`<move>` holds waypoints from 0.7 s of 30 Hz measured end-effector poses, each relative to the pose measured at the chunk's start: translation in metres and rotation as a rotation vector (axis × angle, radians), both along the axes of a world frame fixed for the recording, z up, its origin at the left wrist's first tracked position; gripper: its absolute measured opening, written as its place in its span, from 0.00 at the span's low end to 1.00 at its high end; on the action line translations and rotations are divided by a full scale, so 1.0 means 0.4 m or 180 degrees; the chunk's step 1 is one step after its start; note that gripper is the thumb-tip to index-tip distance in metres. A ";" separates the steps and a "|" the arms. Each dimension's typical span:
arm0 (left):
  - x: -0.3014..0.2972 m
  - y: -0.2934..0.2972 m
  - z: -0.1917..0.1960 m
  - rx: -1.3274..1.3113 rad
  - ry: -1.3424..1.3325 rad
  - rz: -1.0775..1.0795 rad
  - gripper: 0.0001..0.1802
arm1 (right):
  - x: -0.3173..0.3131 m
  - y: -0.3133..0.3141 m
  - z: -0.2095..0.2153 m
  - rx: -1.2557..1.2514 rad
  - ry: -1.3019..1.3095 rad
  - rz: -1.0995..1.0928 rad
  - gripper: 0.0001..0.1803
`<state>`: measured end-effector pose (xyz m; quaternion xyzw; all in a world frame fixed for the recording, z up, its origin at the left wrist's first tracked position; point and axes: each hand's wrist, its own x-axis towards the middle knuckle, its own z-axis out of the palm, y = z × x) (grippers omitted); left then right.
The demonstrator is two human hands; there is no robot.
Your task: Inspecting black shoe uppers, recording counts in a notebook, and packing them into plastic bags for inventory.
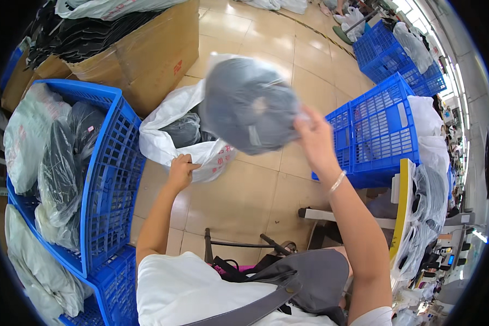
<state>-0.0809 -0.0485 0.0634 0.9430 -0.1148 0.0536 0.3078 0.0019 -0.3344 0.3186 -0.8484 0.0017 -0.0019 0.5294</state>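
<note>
On the tan floor (228, 195), near a blue crate (113, 179) at the left, sits an open white bag (204, 157). A round gray pack (236, 98) is up by the bag's right side, and a dark bundle (183, 130) lies in the bag. The right hand (315, 137) grips the pack's edge; the left hand (181, 171) grips the bag's rim.

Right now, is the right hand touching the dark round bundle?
Touching: the head view shows the right hand gripping the dark round bundle by its right edge, with no gap between them.
</note>
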 end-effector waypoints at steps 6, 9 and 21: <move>-0.053 0.016 -0.019 -0.0259 0.0117 0.0297 0.15 | -0.128 -0.184 -0.221 -0.0137 0.1588 0.0308 0.16; -0.058 0.055 -0.044 -0.0611 0.0164 0.0840 0.14 | -0.289 -0.295 -0.219 -0.0577 0.2070 0.0511 0.14; 0.162 -0.229 0.143 0.1988 -0.0073 0.0498 0.19 | -0.869 -0.561 -0.062 0.0052 0.1731 -0.1503 0.13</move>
